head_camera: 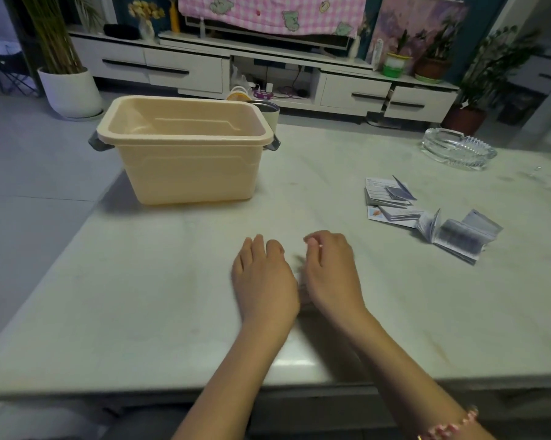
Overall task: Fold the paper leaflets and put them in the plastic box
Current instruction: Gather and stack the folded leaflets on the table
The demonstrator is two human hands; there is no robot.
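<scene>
- The left hand (264, 281) lies flat on the bench (140, 312), fingers straight and relaxed.
- The right hand (331, 274) is just beside it, fingers curled; through the blur I cannot tell whether they pinch anything.
- The paper leaflets (394, 214) lie scattered at the right.
- The plastic box (185, 173) stands far left.

Dim room: pale tiled floor (29, 173); long white TV cabinet (185, 68) at the far wall, white-potted plant (67, 87) left of it, potted plants (432, 65) on its right end.
</scene>
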